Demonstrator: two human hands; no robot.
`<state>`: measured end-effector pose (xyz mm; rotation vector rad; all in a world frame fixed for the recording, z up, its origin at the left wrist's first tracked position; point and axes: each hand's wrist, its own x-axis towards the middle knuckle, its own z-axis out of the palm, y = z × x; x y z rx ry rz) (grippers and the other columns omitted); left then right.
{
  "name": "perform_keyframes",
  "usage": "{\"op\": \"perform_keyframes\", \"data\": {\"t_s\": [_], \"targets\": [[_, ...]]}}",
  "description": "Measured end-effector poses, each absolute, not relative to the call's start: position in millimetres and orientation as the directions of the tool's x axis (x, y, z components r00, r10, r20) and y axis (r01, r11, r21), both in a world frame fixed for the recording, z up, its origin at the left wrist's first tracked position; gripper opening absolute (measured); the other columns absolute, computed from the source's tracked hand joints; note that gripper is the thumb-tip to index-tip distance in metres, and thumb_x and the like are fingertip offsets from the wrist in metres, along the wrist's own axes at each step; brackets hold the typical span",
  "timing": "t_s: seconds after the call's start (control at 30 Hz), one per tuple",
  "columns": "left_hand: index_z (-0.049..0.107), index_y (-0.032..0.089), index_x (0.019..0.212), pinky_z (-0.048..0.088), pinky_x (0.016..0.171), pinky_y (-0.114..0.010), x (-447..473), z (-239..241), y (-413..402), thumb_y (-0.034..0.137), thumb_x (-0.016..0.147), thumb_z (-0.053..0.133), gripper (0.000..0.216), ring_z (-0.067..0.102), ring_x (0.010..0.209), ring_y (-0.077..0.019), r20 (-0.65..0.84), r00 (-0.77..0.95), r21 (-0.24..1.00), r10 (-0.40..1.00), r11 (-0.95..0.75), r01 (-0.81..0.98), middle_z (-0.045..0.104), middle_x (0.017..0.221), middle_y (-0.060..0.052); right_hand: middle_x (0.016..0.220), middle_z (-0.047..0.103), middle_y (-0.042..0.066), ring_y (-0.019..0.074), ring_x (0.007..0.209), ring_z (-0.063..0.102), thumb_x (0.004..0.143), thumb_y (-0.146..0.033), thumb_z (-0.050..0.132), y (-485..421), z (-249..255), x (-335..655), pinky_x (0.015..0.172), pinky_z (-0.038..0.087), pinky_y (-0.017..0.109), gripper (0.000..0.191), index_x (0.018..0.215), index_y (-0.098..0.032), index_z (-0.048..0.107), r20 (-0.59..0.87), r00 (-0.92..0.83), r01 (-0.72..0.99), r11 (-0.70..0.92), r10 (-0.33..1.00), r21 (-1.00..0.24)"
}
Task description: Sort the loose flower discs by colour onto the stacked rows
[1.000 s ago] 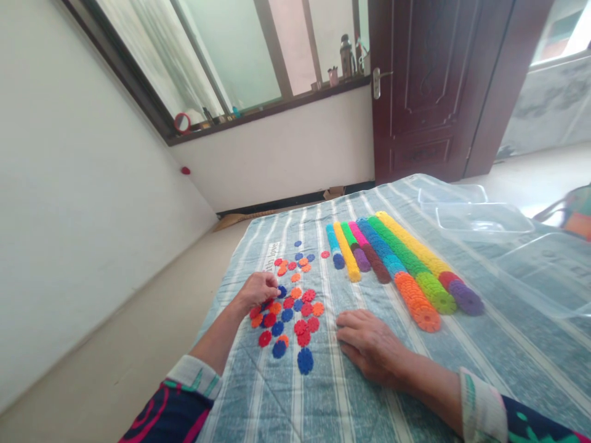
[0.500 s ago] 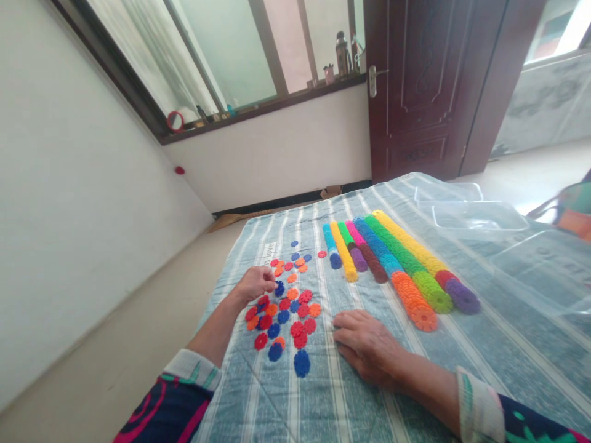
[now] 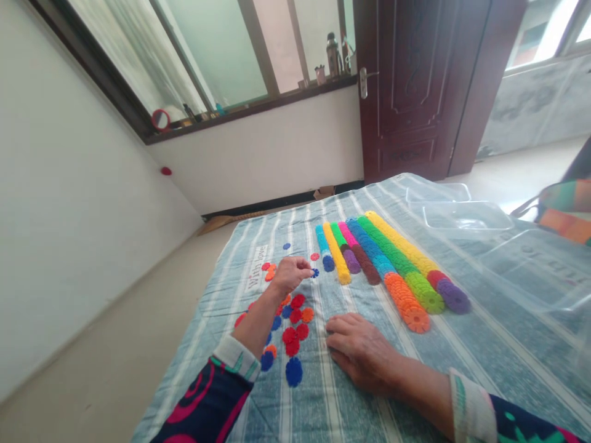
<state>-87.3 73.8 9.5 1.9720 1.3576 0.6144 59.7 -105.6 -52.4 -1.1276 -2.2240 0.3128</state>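
Note:
My left hand (image 3: 292, 274) pinches a dark blue notched plastic disc (image 3: 316, 272) at its fingertips, just left of the rows of stacked discs. Below that hand and forearm lie scattered loose discs, among them red discs (image 3: 290, 337), orange ones (image 3: 307, 315) and a large blue disc (image 3: 293, 371); the forearm hides some of them. Flat on the striped cloth, my right hand (image 3: 362, 351) rests with its fingers stretched out, holding nothing. Overlapping discs form long coloured rows, such as a yellow row (image 3: 337, 252) and an orange section (image 3: 406, 301), beyond my right hand.
Clear plastic boxes (image 3: 466, 219) stand at the bed's far right, with a large transparent lid or box (image 3: 540, 271) nearer. A striped cloth (image 3: 318, 406) covers the bed. Beyond are a dark red door (image 3: 415, 92) and a windowsill (image 3: 253, 107) holding small items.
My left hand has moved right with the blue disc, from the loose pile toward the lined-up rows. My right hand stays resting on the cloth. The view has shifted slightly.

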Motion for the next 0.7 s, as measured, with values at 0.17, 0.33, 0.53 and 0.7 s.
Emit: {"op": "perform_keyframes", "data": {"t_s": [0.17,0.33,0.53,0.7], "targets": [[0.067,0.016,0.061,0.041,0.061,-0.025,-56,-6,82,0.022,0.062,0.066,0.007,0.054,0.060,-0.0121,0.069,0.400,0.741,0.914,-0.315,0.593,0.060,0.059,0.003,0.096,0.066,0.006,0.0209,0.094,0.058,0.091,-0.016,0.053,-105,-53,59,0.086,0.044,0.036,0.011,0.083,-0.019,0.060,0.433,-0.442,0.640,0.615,0.785,-0.461],[0.070,0.016,0.063,0.042,0.060,-0.025,-45,-14,92,0.021,0.063,0.065,0.008,0.056,0.060,-0.0137,0.096,0.410,0.635,0.907,-0.373,0.677,0.064,0.058,0.001,0.096,0.066,0.006,0.0210,0.094,0.058,0.090,-0.017,0.055,-104,-53,59,0.086,0.043,0.036,0.009,0.084,-0.019,0.061,0.432,-0.447,0.643,0.617,0.783,-0.454],[0.072,0.017,0.068,0.045,0.064,-0.026,-43,-16,94,0.022,0.064,0.065,0.010,0.060,0.067,-0.0155,0.144,0.392,0.598,0.909,-0.395,0.697,0.068,0.065,0.000,0.096,0.066,0.005,0.0210,0.093,0.058,0.089,-0.017,0.056,-103,-53,59,0.085,0.043,0.036,0.008,0.083,-0.019,0.060,0.428,-0.448,0.651,0.615,0.785,-0.446],[0.070,0.017,0.067,0.044,0.067,-0.026,-64,-5,92,0.026,0.067,0.062,0.013,0.061,0.068,-0.0158,0.170,0.374,0.597,0.912,-0.397,0.697,0.067,0.066,0.000,0.095,0.065,0.005,0.0209,0.093,0.058,0.090,-0.018,0.056,-104,-54,59,0.086,0.043,0.036,0.009,0.082,-0.019,0.059,0.425,-0.451,0.654,0.615,0.784,-0.440]]}}
